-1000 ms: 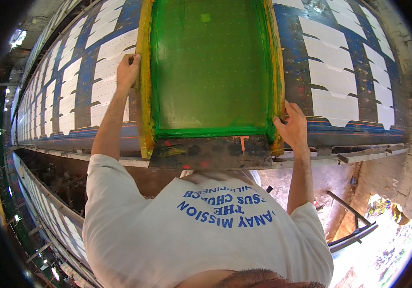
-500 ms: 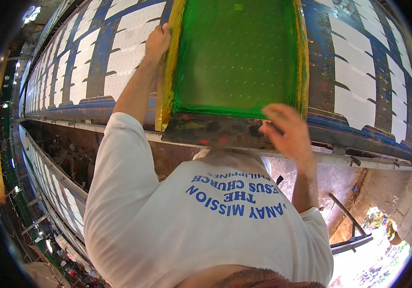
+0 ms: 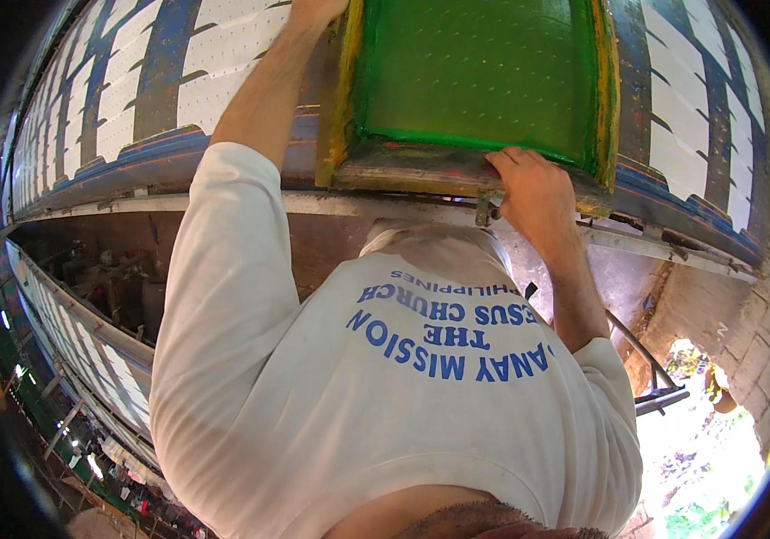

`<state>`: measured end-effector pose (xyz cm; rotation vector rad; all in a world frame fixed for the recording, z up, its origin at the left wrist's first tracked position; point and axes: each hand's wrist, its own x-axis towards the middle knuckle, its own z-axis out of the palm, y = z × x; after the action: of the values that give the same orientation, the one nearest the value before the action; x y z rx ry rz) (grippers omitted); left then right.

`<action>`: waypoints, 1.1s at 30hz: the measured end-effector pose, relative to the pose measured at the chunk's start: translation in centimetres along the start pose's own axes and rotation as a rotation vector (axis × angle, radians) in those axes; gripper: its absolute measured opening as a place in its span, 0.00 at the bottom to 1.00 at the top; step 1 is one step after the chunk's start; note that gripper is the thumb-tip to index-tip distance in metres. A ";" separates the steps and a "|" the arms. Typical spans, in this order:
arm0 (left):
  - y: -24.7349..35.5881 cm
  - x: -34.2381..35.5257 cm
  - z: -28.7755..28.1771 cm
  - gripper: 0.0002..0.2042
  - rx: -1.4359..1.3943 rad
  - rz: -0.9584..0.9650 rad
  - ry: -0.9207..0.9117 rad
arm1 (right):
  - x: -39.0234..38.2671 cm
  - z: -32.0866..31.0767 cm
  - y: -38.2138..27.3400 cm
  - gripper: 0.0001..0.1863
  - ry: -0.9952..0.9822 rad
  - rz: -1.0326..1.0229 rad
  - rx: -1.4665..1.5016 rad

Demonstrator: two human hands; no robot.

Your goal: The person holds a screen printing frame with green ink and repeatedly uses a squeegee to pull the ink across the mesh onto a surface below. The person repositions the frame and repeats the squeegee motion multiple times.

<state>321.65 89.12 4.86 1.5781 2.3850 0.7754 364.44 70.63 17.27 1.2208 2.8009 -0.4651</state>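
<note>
While the right hand (image 3: 536, 193) is gripping the near bar of the green-meshed frame (image 3: 484, 76), its fingers are bending over the bar's top and its thumb is hiding from view. The left hand (image 3: 317, 11) is reaching up beside the frame's left bar, but the picture edge is cutting it off, so I cannot tell how its fingers are standing or whether they are holding anything. The frame is lying over the table (image 3: 162, 72), with its near bar coming out toward the person; whether it is resting or slightly lifted, I cannot tell. In my judgement, the step in hand is guiding the frame with two hands, and the next move is calling for both sides moving evenly. About the edges, white sheets (image 3: 223, 63) are lying on the left of the frame and others (image 3: 679, 108) on the right, with only dark strips of tabletop separating them from it. Just below the near bar, a small metal bracket (image 3: 484, 209) is sitting close to the right hand, and the pale rail (image 3: 313, 205) is running across, leaving little room before the person's shirt (image 3: 250, 296).
</note>
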 end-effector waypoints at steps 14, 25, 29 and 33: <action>2.1 -1.5 -0.5 0.23 -0.067 0.058 0.065 | 1.2 -1.4 -1.1 0.24 0.059 0.117 0.033; 2.5 -1.9 -1.1 0.24 -0.055 -0.023 0.050 | 6.0 1.1 -0.5 0.25 0.234 0.133 -0.142; 2.1 -1.8 -1.7 0.27 -0.087 -0.005 0.009 | 14.5 -0.7 4.4 0.23 0.166 0.188 -0.212; 2.5 -1.9 -2.2 0.23 -0.096 -0.049 -0.004 | 24.0 -3.4 9.4 0.18 0.190 0.187 -0.220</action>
<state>323.55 87.45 7.76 1.4772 2.3370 0.8624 355.04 94.68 14.17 1.5256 2.7539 -0.0297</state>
